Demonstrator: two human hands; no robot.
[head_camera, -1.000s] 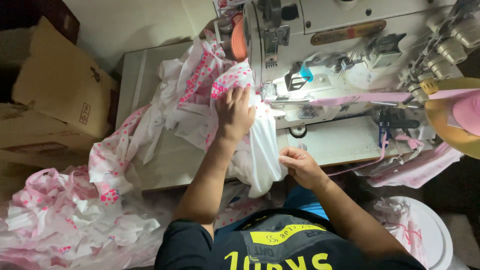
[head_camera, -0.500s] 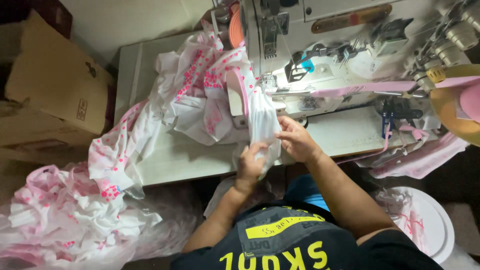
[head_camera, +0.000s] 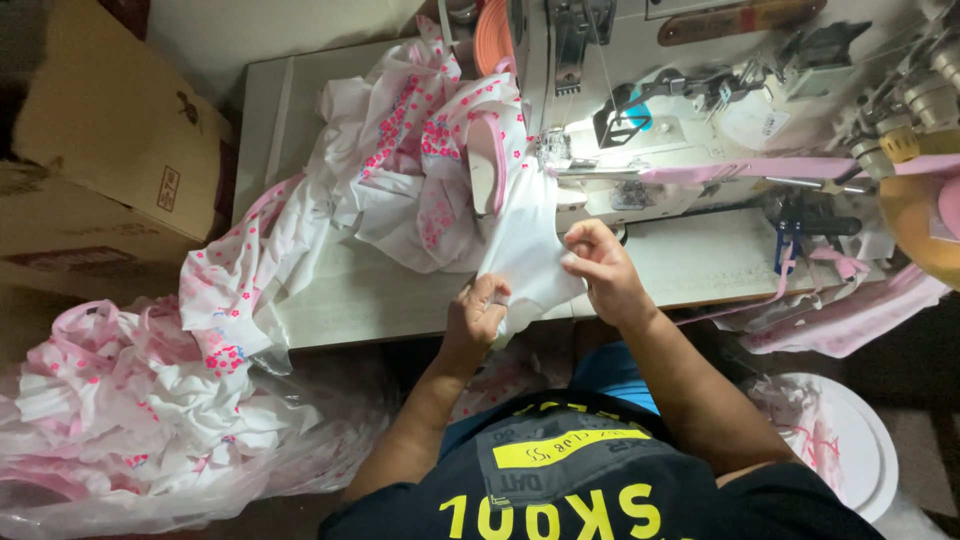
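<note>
Head view: looking straight down on 2 bare hands at the near edge of a pale table, both pinching 1 piece of white cloth. Left hand curled shut on the lower left corner of that cloth, knuckles up, just off the table edge. Right hand closed by thumb and fingertips on the right edge of the same piece, a little higher and farther onto the table. Between the 2 grips, cloth pulled taut, long axis running up and away from the body, slightly leftward, toward the lit needle area of the sewing machine. Far end of the cloth touching or lying just under that needle area; exact contact hard to tell under the glare. Right hand nearer the needle area, left hand nearer the body. Pink strip stretched across the machine bed to the right, well apart from both hands. Heap of white cloth with pink flowers piled on the table left of the needle, touching the held piece. More of the same fabric in a clear bag down on the left, beside a cardboard box. White bucket low on the right.
</note>
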